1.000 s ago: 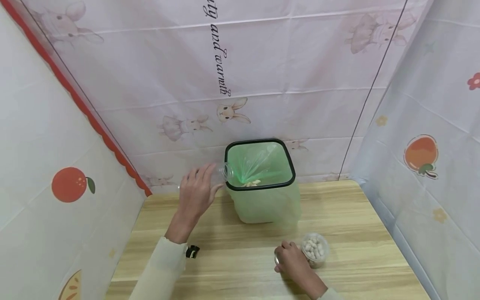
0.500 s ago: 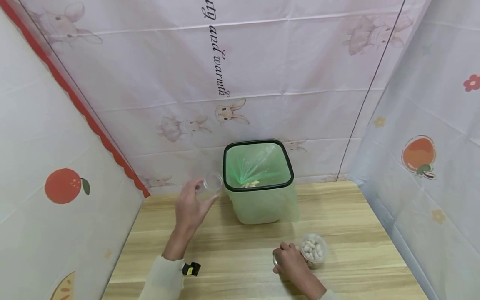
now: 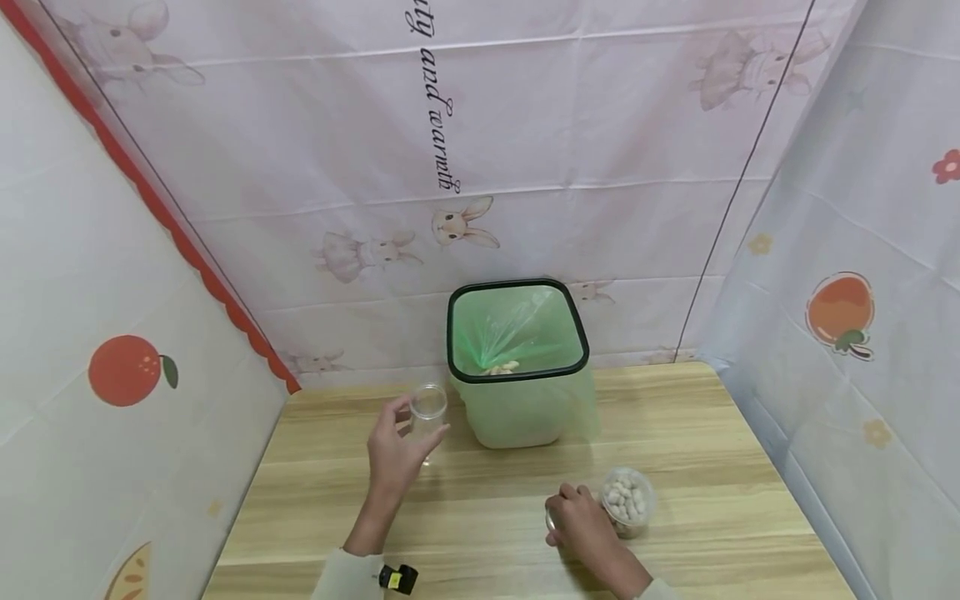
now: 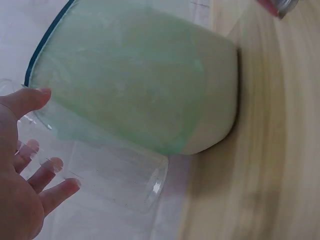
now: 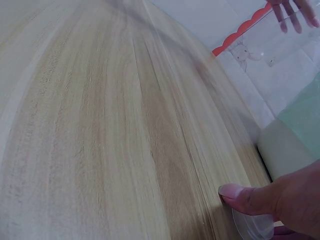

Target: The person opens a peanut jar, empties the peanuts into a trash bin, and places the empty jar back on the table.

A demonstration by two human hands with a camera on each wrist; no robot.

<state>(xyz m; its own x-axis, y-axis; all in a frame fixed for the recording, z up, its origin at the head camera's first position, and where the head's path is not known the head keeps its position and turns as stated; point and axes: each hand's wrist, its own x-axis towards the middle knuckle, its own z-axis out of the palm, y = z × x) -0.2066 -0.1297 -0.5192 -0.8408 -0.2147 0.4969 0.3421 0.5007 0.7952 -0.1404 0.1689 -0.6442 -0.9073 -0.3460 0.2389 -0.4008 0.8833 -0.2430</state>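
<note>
Left hand (image 3: 395, 454): fingers curled round an empty clear plastic cup (image 3: 428, 414), held upright above the light wooden table (image 3: 705, 425), just left of the bin. Right hand (image 3: 587, 527): resting on the table with fingers bent around a small clear item whose identity cannot be told, just beside a clear plastic cup of white pellets (image 3: 628, 498). Square white bin with black rim and green bag liner (image 3: 525, 408): at the table's back edge, a few pale pieces inside.

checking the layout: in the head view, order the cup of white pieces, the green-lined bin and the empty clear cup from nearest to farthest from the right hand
1. Cup of white pieces, just right of the right hand.
2. Green-lined bin, behind it at the table's back.
3. Empty clear cup, held far left by the left hand.
</note>
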